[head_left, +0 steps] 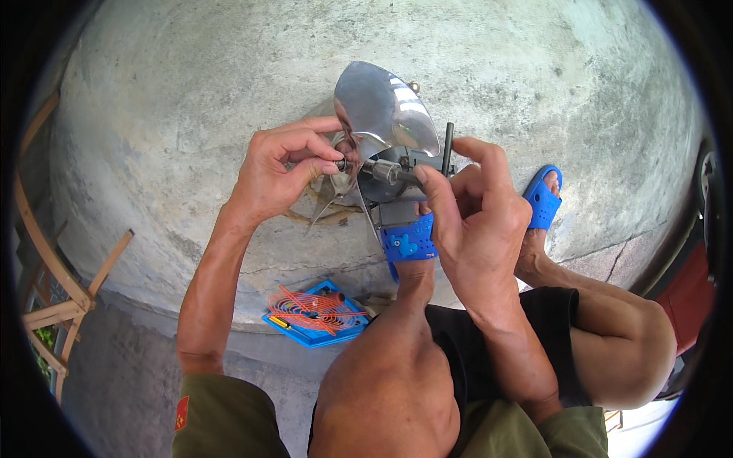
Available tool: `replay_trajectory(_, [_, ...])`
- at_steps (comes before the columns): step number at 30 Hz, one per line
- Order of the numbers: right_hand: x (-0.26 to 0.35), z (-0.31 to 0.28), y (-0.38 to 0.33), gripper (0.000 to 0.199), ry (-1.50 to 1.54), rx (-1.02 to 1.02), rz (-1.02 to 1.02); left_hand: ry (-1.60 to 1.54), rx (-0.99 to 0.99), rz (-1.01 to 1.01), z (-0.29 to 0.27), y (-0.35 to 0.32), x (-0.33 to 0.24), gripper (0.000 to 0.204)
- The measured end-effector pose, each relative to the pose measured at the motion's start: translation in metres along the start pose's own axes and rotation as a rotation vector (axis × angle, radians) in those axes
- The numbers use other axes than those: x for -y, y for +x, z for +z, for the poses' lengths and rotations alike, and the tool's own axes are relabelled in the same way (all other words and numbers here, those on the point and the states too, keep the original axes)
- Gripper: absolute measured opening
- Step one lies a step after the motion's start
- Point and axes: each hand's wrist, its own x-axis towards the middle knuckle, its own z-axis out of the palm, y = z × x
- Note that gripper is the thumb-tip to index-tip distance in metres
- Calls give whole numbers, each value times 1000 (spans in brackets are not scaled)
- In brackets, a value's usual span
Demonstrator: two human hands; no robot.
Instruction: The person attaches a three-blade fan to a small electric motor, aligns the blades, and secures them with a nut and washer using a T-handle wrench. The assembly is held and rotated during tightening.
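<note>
Pinched between thumb and forefinger, the left hand (279,172) holds the end of a dark shaft (366,168) that sticks out from a shiny metal fan blade (385,107) just above the middle of the frame. The right hand (477,221) closes on the other side of the same assembly, its thumb and forefinger pressed around a grey motor body (397,172), with a thin black rod (447,141) standing upright just behind the fingers. Both grips are narrow and closed on the piece, which hangs in the air over a rough concrete floor (191,99).

Right below the assembly a blue sandal (408,243) on the person's foot sits close under the motor, partly hidden by the right wrist. A second blue sandal (544,200) lies to the right of centre, on the other foot. The person's bare knees fill the lower middle of the frame and cover the floor there.

Lower left of centre, at the step edge of the concrete, lies a blue square fan frame (314,334) with an orange wire guard (314,309) over it, well apart from both hands. Wooden slats (57,298) lean at the far left edge, and a red shape (691,301) shows at the right rim.
</note>
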Motion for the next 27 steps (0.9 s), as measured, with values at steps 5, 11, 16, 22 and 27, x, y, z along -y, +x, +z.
replay_trajectory(5, [-4, -5, 1, 13, 31, 61, -152, -12, -2, 8, 1, 0, 1, 19])
replay_trajectory(11, [-1, -23, 11, 28, 98, 182, -248, 30, -5, -8, 0, -1, -2, 19])
replay_trajectory(16, [2, -15, 6, 14, 3, 104, -110, 10, -8, 12, 2, 0, -1, 21])
replay_trajectory(22, [0, -8, 10, 19, 11, 61, -36, 17, -6, -8, 0, -1, -1, 22])
replay_trajectory(27, [14, -9, 4, 19, 210, 86, 189, 2, -10, -7, 2, 0, 0, 23])
